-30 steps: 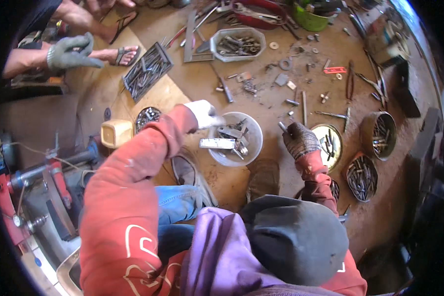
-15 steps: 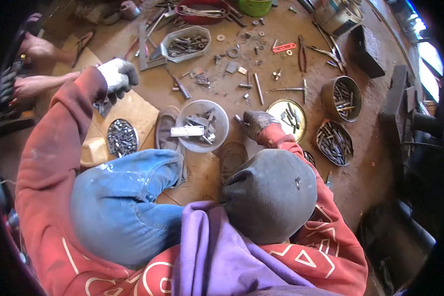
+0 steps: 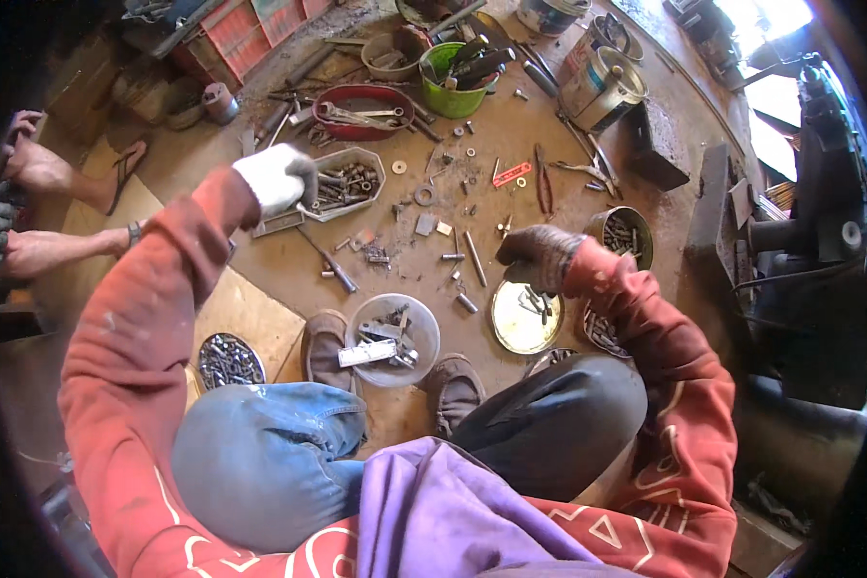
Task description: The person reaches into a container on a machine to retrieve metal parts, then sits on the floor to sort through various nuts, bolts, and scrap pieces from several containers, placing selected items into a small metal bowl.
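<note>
My left hand [image 3: 277, 181], in a white glove with grey fingers, hangs beside the pale octagonal tray [image 3: 380, 178] of bolts and sockets. Motion smears its fingers. My right hand [image 3: 539, 256], in a dark, dirty glove, hovers by the far edge of a round yellowish lid [image 3: 511, 332] that carries a few metal pieces. Its fingers point down and left, dark and blurred, so their grip is hidden. A short metal cylinder [image 3: 466, 302] lies on the floor left of the lid. Between my shoes sits a clear plastic bowl [image 3: 432, 337] with metal parts and a white block [image 3: 367, 353].
Loose bolts, washers, a rod [image 3: 475, 258] and pliers [image 3: 544, 181] are scattered ahead. Beyond stand a red bowl [image 3: 332, 122] of wrenches, a green bucket [image 3: 448, 101] and a paint can [image 3: 602, 91]. A dish of small parts [image 3: 231, 361] lies left; another person's forearm [image 3: 63, 252] reaches in there.
The view has tilted up, uncovering my right knee. My left hand has moved rightward to the octagonal tray. My right hand has moved away from me; the cylinder it held appears to lie on the floor.
</note>
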